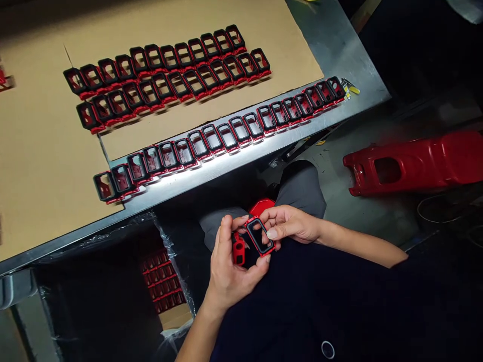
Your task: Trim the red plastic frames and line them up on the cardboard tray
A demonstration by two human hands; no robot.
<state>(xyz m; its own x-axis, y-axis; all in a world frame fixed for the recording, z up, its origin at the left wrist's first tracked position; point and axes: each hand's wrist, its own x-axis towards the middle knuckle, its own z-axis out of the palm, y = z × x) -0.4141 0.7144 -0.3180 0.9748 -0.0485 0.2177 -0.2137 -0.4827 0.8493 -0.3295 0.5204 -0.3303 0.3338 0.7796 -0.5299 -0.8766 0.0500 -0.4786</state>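
Note:
Above my lap, both hands are closed around a small rectangular housing with a black rim and red edges (249, 235). My right hand (292, 224) pinches its right side, the thumb lying over the rim. My left hand (232, 274) grips it from the left, its thumb at the lower corner and fingertips at the top. Close to the left palm is a red piece with holes (238, 252); whether it joins the housing I cannot tell. Similar black-and-red housings stand along the metal table edge, including one near its left end (136, 167).
Cardboard (181, 113) covers much of the metal table (350, 65), with two more rows of housings on it. Small yellow-and-silver pieces (351, 89) lie by the right end. A box of red parts (166, 286) is below left. A red stool (418, 163) stands at right.

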